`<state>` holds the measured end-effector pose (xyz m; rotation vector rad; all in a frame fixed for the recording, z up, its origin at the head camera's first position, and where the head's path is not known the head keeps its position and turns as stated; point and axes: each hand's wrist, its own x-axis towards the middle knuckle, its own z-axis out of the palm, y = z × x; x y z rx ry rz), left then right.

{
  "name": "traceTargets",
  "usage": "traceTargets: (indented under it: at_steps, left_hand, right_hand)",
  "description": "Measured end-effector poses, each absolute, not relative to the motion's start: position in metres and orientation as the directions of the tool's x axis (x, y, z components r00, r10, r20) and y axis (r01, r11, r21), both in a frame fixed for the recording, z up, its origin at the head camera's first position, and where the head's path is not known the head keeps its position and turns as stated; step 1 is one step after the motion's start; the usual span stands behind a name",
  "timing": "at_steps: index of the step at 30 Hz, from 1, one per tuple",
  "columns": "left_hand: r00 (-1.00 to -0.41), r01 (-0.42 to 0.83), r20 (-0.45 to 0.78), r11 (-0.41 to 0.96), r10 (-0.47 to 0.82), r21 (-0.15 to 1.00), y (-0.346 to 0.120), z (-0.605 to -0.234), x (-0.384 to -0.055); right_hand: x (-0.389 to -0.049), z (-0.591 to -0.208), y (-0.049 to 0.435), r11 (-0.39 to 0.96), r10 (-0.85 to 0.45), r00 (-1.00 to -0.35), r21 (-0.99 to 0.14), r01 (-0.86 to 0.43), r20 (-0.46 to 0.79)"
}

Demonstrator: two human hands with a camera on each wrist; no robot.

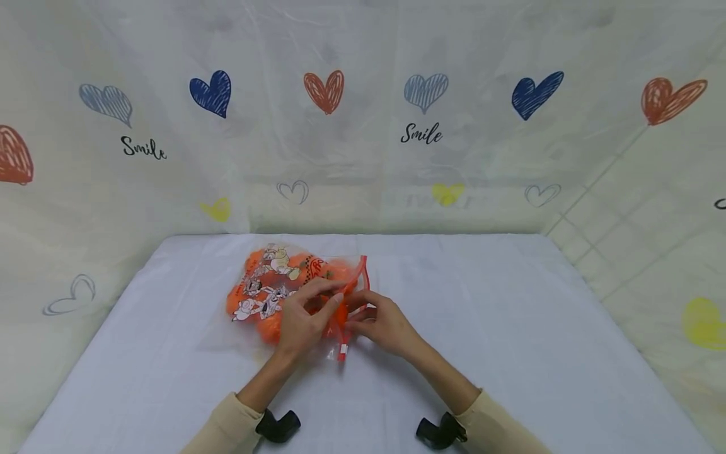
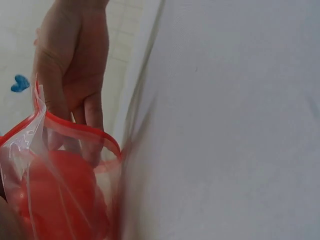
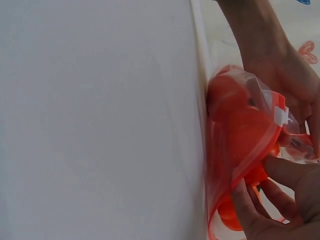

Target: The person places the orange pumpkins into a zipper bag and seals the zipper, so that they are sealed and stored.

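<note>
A clear slider zip bag [image 1: 266,302] with a red zip strip and printed cartoon animals lies on the table, its mouth to the right. Several smooth, rounded orange items [image 3: 245,130], one showing a bit of green, fill it. My left hand [image 1: 303,318] pinches the bag's film near the mouth between thumb and fingers. At the parted mouth is my right hand [image 1: 386,321], its fingers reaching in past the red strip [image 2: 75,129]. Those fingers show through the film in the left wrist view, close to an orange item. The white slider [image 3: 280,116] sits near one end of the strip.
A white cloth covers the table [image 1: 482,315]. Behind it hangs a pale sheet [image 1: 363,157] printed with hearts and "Smile". Black curved pieces [image 1: 278,426] stick out by both beige sleeves [image 1: 227,425].
</note>
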<state>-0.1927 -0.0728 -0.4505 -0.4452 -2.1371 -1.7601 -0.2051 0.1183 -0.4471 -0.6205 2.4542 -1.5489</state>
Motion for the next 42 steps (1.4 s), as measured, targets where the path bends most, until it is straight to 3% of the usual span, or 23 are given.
traceTargets:
  at_steps: [22,30,42]
  left_hand:
    - [-0.897,0.436,0.44,0.073,-0.051,0.897,-0.069,-0.447,-0.203]
    - [-0.913,0.407,0.408,0.166,0.027,0.898,-0.07,-0.441,-0.202]
    - [-0.883,0.469,0.443,0.245,0.158,0.848,-0.087,-0.44,-0.186]
  right_hand:
    - [-0.208,-0.436,0.124,0.43,-0.385,-0.915,-0.854,-0.292,0.119]
    - [-0.198,-0.428,0.14,0.405,-0.418,-0.892,-0.844,-0.351,0.17]
    - [-0.19,-0.428,0.157,0.358,-0.406,-0.872,-0.831,-0.426,0.272]
